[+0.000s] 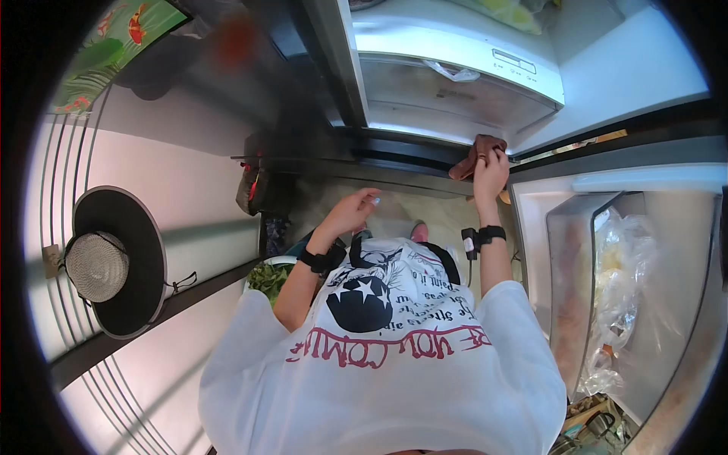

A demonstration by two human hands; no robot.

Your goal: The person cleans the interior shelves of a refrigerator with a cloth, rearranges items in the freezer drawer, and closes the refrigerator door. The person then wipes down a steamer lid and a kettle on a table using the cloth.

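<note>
A brown cloth is bunched in my right hand, pressed on the dark lower edge of the open refrigerator, near its right corner. My left hand hangs in front of my body, below that edge and apart from it, with its fingers loosely bent and nothing visible in them. Just above the cloth is a clear refrigerator drawer with a white front strip. Both wrists wear black bands.
The refrigerator's open door stands at the right, with plastic bags in its shelf. A black-brimmed hat hangs on the left wall. Leafy greens sit low at my left. Containers stand at the lower right.
</note>
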